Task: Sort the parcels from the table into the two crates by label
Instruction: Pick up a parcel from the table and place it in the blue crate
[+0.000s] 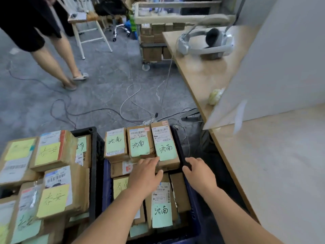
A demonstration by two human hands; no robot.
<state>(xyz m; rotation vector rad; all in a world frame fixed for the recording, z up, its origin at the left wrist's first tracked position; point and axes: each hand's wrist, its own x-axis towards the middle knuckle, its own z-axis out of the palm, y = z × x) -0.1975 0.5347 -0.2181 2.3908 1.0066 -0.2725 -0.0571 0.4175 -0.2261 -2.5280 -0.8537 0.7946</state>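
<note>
**Two hands lowered over the parcels in the blue crate**

Two crates are seen side by side on the floor. In the blue crate (pixel 107 189) on the right, a parcel with a green note (pixel 161 205) lies nearest, flat and label up. Just above it, the left hand (pixel 144 175) is laid on the parcels, its fingers (pixel 151 162) straight and released, their tips touching the near edge of the right-hand parcel (pixel 164 147) in a row of three green-noted parcels at the far end. The right hand (pixel 198 173) is placed at the crate's right side, its fingers (pixel 189 163) loosely curled; whether the rim is grasped cannot be told.

To the left, the black crate (pixel 93 155) is heaped with parcels bearing yellow notes (pixel 52 199), some with green ones.

On the right, a pale wooden surface (pixel 272 164) is crossed by a white panel (pixel 281 67). Farther along it a grey headset (pixel 207 43) is set down. Cables (pixel 105 110) are strewn over the grey floor, a person's legs (pixel 58 60) are seen at the far left, and a cart of boxes (pixel 153 43) stands beyond.
</note>
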